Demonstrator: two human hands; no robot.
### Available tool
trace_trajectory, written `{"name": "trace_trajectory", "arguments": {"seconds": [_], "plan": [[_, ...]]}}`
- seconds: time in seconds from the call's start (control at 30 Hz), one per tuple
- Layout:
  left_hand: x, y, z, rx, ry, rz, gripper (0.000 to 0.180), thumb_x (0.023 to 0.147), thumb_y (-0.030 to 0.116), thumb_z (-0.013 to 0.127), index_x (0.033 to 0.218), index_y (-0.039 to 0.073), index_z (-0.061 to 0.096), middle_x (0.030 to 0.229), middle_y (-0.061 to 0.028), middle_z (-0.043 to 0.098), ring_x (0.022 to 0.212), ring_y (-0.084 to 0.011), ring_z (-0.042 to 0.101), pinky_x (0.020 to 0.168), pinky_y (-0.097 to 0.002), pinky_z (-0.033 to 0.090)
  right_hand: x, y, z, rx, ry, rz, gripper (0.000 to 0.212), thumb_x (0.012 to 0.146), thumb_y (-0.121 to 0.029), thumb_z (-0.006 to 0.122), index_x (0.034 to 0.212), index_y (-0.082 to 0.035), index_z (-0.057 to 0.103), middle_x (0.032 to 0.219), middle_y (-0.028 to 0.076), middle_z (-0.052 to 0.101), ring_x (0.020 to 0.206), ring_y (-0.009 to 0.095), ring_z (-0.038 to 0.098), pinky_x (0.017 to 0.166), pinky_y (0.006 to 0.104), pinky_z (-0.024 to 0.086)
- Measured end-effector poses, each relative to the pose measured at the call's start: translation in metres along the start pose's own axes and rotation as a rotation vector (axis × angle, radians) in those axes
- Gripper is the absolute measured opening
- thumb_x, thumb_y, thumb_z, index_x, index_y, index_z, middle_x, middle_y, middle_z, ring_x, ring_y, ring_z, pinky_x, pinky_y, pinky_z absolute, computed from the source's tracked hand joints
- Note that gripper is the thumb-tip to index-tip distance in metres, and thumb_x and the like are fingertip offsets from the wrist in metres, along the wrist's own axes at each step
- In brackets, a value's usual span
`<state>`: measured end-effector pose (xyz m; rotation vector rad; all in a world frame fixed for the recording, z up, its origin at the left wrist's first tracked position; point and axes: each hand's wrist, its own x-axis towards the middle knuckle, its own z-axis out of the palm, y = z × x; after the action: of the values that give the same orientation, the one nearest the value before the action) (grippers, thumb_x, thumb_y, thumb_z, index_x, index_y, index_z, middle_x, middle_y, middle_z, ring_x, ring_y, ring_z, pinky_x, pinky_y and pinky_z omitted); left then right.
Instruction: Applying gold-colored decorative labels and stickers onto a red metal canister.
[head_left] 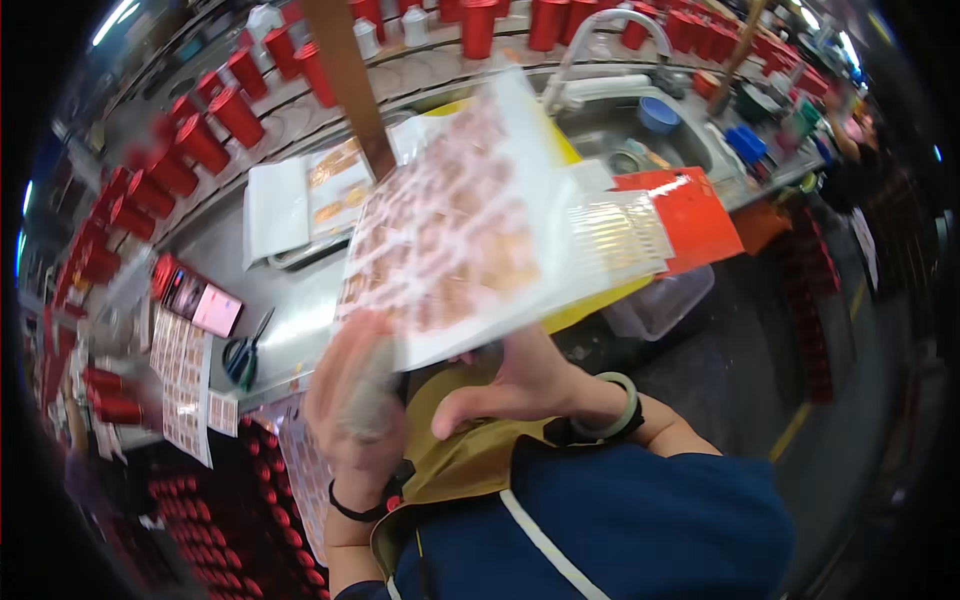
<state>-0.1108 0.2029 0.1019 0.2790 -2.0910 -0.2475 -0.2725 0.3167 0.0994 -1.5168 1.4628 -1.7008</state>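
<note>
A large white sheet (440,230) with rows of brownish printed pictures lies tilted in front of me, smeared by motion. My left hand (350,395) is at its near left corner, and blur hides how the fingers are placed. A crumpled greyish-white piece (370,400) shows against that hand; its kind I cannot make out. Under the sheet's near edge is my right hand (525,375), thumb stretched apart and some fingers hidden behind the sheet. Beneath the sheet, a yellow sheet (600,305) sticks out, with clear ribbed plastic (615,240) and a red-orange folder (690,220) at the right.
A steel counter (290,330) carries a phone (205,300), scissors (245,355), printed strips (180,375) and a tray of sheets (280,210). A brown post (350,80) rises behind. Red cylinders (235,115) line the back; a sink (690,140) with a faucet (610,20) stands right.
</note>
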Motion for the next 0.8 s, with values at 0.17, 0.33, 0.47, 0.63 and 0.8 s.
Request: {"name": "trace_trajectory", "arguments": {"seconds": [0.17, 0.33, 0.47, 0.63, 0.8], "plan": [[0.018, 0.024, 0.053, -0.179, -0.28, 0.179, 0.035, 0.087, 0.008, 0.068, 0.122, 0.0, 0.07, 0.131, -0.0184, 0.067, 0.119, -0.0371, 0.065, 0.096, -0.0444, 0.057, -0.028, 0.009, -0.027, 0.292, 0.363, 0.19, 0.031, 0.102, -0.011, 0.058, 0.13, 0.004, 0.06, 0.122, 0.012, 0.066, 0.112, 0.02, 0.06, 0.096, 0.035, 0.048], [0.031, 0.03, 0.07, -0.184, -0.372, 0.081, 0.056, 0.082, 0.019, 0.083, 0.134, 0.01, 0.066, 0.155, -0.0229, 0.045, 0.141, -0.0433, 0.044, 0.114, -0.0516, 0.039, -0.033, 0.053, -0.126, 0.278, 0.813, 0.255, 0.033, 0.102, -0.012, 0.053, 0.13, 0.003, 0.059, 0.116, 0.005, 0.065, 0.103, 0.012, 0.06, 0.089, 0.0272, 0.049], [0.016, -0.001, 0.064, -0.057, -0.245, -0.129, 0.055, 0.085, 0.015, 0.081, 0.136, 0.006, 0.063, 0.158, -0.0246, 0.041, 0.143, -0.0447, 0.042, 0.116, -0.051, 0.036, -0.027, 0.091, -0.261, 0.359, 0.892, 0.286, 0.026, 0.098, -0.014, 0.054, 0.117, 0.004, 0.056, 0.094, 0.012, 0.065, 0.064, 0.018, 0.061, 0.059, 0.0318, 0.052], [-0.018, -0.027, 0.06, -0.075, -0.188, -0.405, 0.051, 0.087, 0.006, 0.074, 0.137, 0.004, 0.061, 0.158, -0.0229, 0.041, 0.144, -0.0417, 0.042, 0.115, -0.049, 0.038, 0.009, 0.157, -0.342, 0.191, 0.974, 0.459, 0.02, 0.099, -0.016, 0.053, 0.105, 0.002, 0.057, 0.081, 0.011, 0.063, 0.054, 0.018, 0.056, 0.045, 0.0321, 0.047], [-0.032, -0.034, 0.064, -0.102, -0.226, -0.466, 0.052, 0.089, 0.003, 0.07, 0.139, 0.002, 0.058, 0.16, -0.0212, 0.04, 0.144, -0.0396, 0.043, 0.114, -0.0477, 0.04, 0.045, 0.217, -0.381, 0.129, 0.876, 0.822, 0.04, 0.096, -0.035, 0.069, 0.104, 0.002, 0.057, 0.076, 0.013, 0.063, 0.051, 0.019, 0.055, 0.04, 0.0334, 0.045]]}}
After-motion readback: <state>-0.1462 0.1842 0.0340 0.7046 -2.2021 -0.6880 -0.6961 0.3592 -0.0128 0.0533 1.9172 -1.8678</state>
